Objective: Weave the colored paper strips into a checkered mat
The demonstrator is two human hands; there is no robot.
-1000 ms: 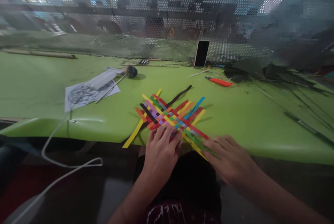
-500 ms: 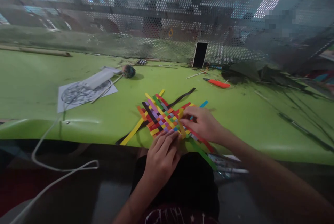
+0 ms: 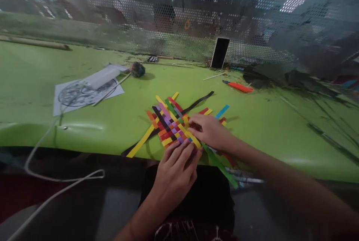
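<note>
A mat woven from colourful strips [image 3: 165, 125] lies near the front edge of the green table, with loose strip ends sticking out around it. My left hand [image 3: 176, 166] is at the mat's near edge, fingers bent and close together over it, gripping it. On the mat's right part, my right hand [image 3: 209, 130] pinches a yellow strip [image 3: 186, 121] between thumb and fingertips. Part of the weave is hidden under both hands. A long green strip [image 3: 220, 164] hangs past the table edge, below my right wrist.
A phone [image 3: 220, 53] leans against the perforated metal screen. An orange-handled cutter [image 3: 239, 87] lies to the right, near dark leaves [image 3: 294, 82]. To the left are a printed sheet [image 3: 67, 95], a white power strip [image 3: 102, 78], its cable [image 3: 53, 178] and a dark ball [image 3: 137, 69].
My right hand has moved slightly left over the mat, and the upright yellow strip now lies lower, angled across the weave. My left hand stays at the near edge. The view has tipped slightly downward.
</note>
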